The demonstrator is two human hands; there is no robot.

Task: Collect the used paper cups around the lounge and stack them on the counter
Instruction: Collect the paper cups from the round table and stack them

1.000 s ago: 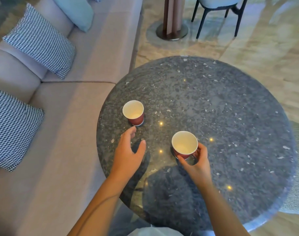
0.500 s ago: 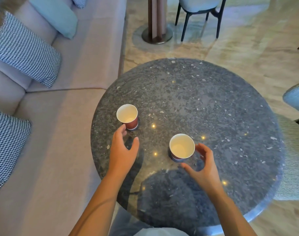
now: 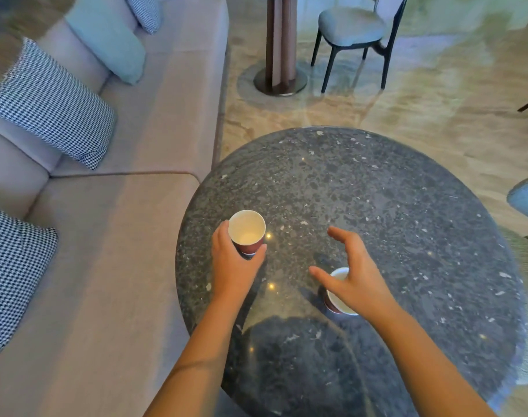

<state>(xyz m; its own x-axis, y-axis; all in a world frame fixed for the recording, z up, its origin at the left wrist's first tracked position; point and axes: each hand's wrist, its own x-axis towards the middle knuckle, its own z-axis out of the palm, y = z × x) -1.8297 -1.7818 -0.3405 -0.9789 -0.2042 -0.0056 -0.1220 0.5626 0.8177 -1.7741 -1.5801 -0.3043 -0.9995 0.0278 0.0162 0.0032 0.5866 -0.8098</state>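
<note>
Two red paper cups with white insides are on a round dark speckled stone table (image 3: pixel 377 206). My left hand (image 3: pixel 234 263) is wrapped around the left cup (image 3: pixel 247 230), thumb on one side and fingers on the other. The right cup (image 3: pixel 336 293) stands near the table's middle and is mostly covered by my right hand (image 3: pixel 350 275), which hovers over it with fingers spread and holds nothing. Both cups look empty and upright.
A beige sofa (image 3: pixel 121 236) with checked cushions (image 3: pixel 55 103) and a light blue cushion (image 3: pixel 109 37) lies close along the table's left. A grey chair (image 3: pixel 353 28) and a table pedestal (image 3: pixel 279 55) stand on the marble floor beyond. Another upholstered seat (image 3: pixel 527 200) is at the right edge.
My left hand reached forward and closed around the left cup. My right hand moved over the top of the right cup with its fingers spread.
</note>
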